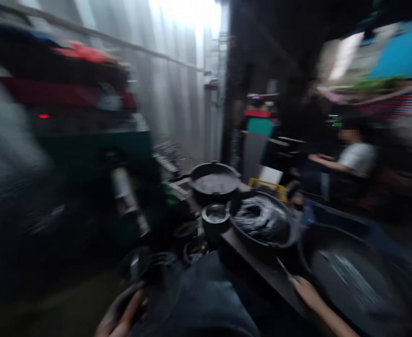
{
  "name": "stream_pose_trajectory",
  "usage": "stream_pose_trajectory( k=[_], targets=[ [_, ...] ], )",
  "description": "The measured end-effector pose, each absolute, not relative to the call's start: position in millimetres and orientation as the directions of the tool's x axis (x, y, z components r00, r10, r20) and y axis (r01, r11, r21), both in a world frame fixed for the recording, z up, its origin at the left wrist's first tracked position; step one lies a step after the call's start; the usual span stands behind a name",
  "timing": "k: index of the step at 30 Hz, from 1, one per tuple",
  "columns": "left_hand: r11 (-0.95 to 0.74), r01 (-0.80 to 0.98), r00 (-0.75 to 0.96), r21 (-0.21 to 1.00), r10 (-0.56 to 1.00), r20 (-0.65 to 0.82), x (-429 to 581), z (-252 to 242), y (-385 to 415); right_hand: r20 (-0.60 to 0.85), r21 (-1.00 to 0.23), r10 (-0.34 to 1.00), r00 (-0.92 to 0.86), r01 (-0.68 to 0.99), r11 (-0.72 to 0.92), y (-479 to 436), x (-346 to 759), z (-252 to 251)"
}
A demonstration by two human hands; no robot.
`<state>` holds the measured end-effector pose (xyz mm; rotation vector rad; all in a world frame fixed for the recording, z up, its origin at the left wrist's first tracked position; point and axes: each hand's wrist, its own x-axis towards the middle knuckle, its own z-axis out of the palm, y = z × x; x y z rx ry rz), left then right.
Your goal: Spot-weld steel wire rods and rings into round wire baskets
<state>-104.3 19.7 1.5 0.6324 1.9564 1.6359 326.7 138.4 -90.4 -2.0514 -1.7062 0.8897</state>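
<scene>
My right hand (305, 289) is closed on a thin, pale metal tool (283, 267) that points up and to the left; blur hides its exact kind. Just beyond it stands a dark round basin (293, 238) with shiny, wire-like strands (258, 213) coiled inside. At the lower left, my left hand (127, 311) is at a dark round container (120, 299). Its fingers are smeared by motion, so their grip does not show. A dark cloth or apron (209, 295) covers my lap between the hands.
Another round pan (215, 164) and a small metal bowl (216, 214) stand ahead. A large tub (346, 262) with thin strands lies to the right. Green and red machinery (86, 145) fills the left. A person (356, 157) sits at the far right.
</scene>
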Motion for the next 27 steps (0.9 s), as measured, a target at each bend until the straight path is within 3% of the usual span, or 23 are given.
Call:
stream_pose_trajectory(
  k=[2, 4, 6, 9, 13, 16, 19, 27],
  targets=[
    [0.103, -0.112, -0.715, 0.988, 0.683, -0.152, -104, 2, 4, -0.387, -0.814, 0.918, -0.084, 0.5, -0.297, 155, 310, -76],
    [0.019, -0.228, -0.687, 0.973, 0.706, -0.175, -103, 4, -2, -0.453, -0.861, 0.858, -0.242, 0.369, -0.35, 167, 270, -57],
    [-0.037, -0.281, -0.669, 0.959, 0.724, -0.169, -102, 4, -5, -0.433, -0.89, 0.799, -0.418, 0.341, -0.304, 167, 213, -35],
    [-0.071, -0.3, -0.651, 0.951, 0.745, -0.15, -98, 2, -13, -0.313, -0.92, 0.692, -0.65, 0.389, -0.05, 154, 127, -8],
    [-0.055, -0.288, -0.637, 0.956, 0.757, -0.148, -94, -2, -28, -0.156, -0.883, 0.363, -0.919, 0.294, 0.365, 147, 57, -2],
    [-0.036, -0.299, -0.617, 0.953, 0.769, -0.165, -91, -4, -34, -0.053, -0.858, 0.208, -0.977, 0.151, 0.492, 144, 36, -14],
    [-0.026, -0.308, -0.594, 0.951, 0.786, -0.171, -88, -5, -34, -0.015, -0.868, 0.133, -0.991, 0.079, 0.491, 139, 28, -25],
    [0.006, -0.345, -0.559, 0.939, 0.802, -0.211, -79, -10, -31, 0.054, -0.898, 0.191, -0.98, 0.036, 0.439, 136, 22, -43]
  ],
)
